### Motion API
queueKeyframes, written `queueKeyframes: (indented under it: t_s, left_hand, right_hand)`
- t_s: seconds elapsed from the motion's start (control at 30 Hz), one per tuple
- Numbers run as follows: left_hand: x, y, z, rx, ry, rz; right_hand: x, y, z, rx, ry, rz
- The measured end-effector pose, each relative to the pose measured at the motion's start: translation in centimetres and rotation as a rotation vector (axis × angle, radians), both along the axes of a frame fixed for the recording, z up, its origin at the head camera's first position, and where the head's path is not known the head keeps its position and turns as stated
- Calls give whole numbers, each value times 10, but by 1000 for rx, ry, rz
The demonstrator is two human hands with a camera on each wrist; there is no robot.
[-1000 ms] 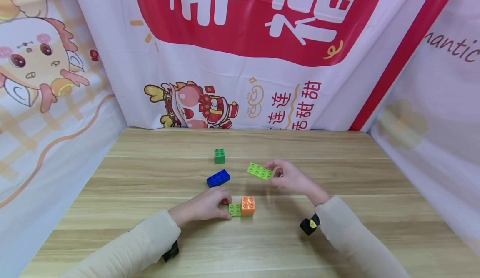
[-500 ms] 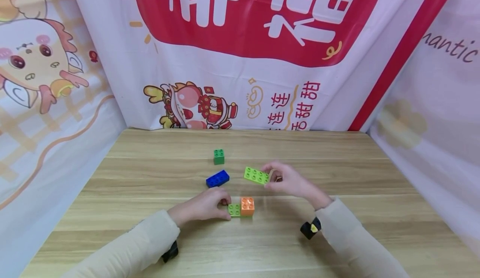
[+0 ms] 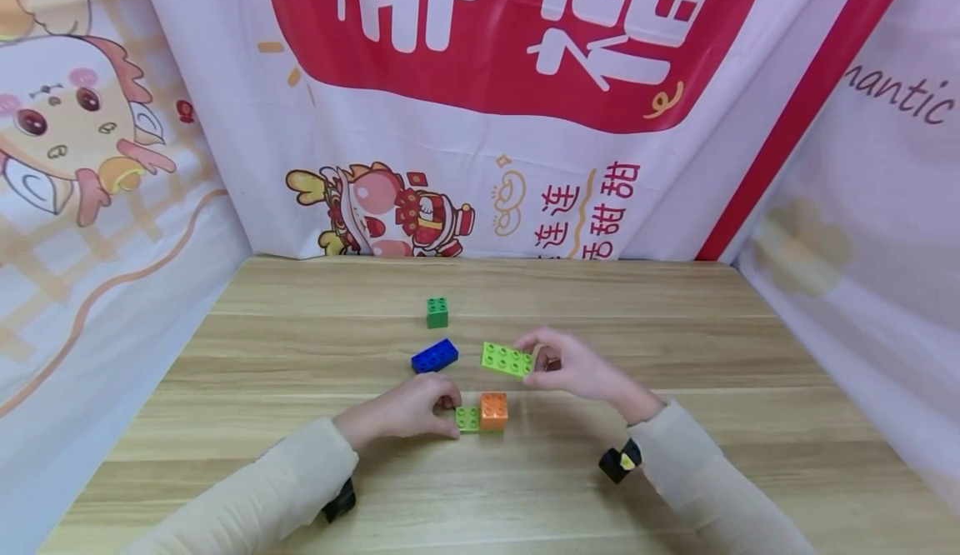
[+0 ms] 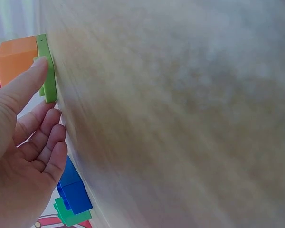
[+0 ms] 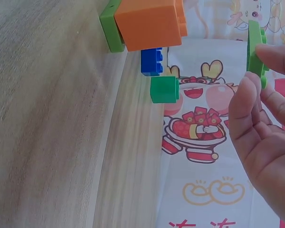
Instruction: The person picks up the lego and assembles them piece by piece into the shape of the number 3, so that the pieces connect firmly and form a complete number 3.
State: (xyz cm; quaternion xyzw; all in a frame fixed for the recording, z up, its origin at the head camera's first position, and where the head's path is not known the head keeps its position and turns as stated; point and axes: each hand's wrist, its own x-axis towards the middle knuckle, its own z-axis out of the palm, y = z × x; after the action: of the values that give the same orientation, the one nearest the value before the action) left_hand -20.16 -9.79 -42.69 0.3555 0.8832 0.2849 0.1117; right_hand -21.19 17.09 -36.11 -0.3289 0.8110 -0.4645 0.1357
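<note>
On the worktop (image 3: 487,497), your left hand (image 3: 405,409) pinches one end of a light-green plate (image 3: 468,419), an orange four-stud brick (image 3: 494,412) on its other end. Above the worktop, your right hand (image 3: 573,365) grips a lime-green eight-stud plate (image 3: 506,359). Farther back lie a blue oblong brick (image 3: 435,357) and a green four-stud brick (image 3: 437,313).

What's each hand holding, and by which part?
Right hand: the lone lime brick, pinched at its right end. Left hand: the lime piece under the orange block, gripped at its left end.
</note>
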Motion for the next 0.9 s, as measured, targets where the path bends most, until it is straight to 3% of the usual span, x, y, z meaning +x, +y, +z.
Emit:
queueKeyframes:
  t_s: [0.17,0.27,0.5,0.7,0.9]
  left_hand:
    - [0,0,0,-3,1,2]
    - [0,-1,-1,-6,3,5]
    - [-1,-1,-2,-6,0,9]
    - [0,0,-2,-5,-11,16]
    - [1,1,-1,23,9,1]
  right_hand:
    - [13,-7,16,14,5,9]
    - [15,-9,16,7,20,26]
    - [5,-5,-6,5,21,66]
    - [5,-6,-11,-1,31,105]
    - [8,-9,-14,45,20,89]
